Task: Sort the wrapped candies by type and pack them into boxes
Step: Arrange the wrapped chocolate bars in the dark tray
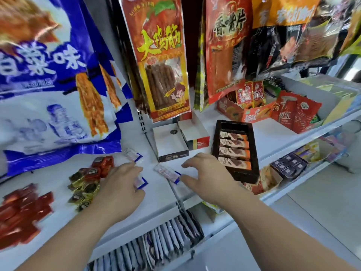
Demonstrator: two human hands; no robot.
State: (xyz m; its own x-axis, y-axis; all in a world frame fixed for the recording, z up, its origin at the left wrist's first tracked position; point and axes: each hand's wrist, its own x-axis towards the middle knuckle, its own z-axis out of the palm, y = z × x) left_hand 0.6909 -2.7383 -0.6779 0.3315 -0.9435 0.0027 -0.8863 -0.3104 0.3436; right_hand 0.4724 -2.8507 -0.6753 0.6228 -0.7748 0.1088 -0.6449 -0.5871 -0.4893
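Closest to us, the left hand [121, 184] lies palm down on the white shelf [273, 133], fingers fairly straight and gripping nothing. It covers most of a clear-wrapped candy [142, 182], whose blue crimped end shows at its side. The right hand [211, 178] is open with fingers spread (its thumb tip is just beside the blue end of a second clear candy [168, 172]; we cannot tell whether it touches). A third clear candy [132, 154] lies just beyond the left hand.

Left of that hand sit loose piles: gold foil candies [84, 189], glossy orange-red squares [101, 166] and flat dark red wrappers [23, 210] (blurred).

Behind the hands stand two open white card boxes. The nearer box [170, 142] has a dark front panel. The rear box [195, 132] carries script too small for us to read. To their right, a dark brown moulded tray [233, 126] holds four brown-and-orange wrapped bars [234, 151] in a row.

Glossy film bags hang above:
- a blue-and-white bag [48, 85];
- an orange bag [162, 55] with yellow characters and a window showing brown sticks;
- a red bag [226, 51] marked 香嘴片.

A red pack [293, 114] marked 可乐 lies at the right. Below the shelf edge, flat sachets [160, 239] stand on edge in a row.
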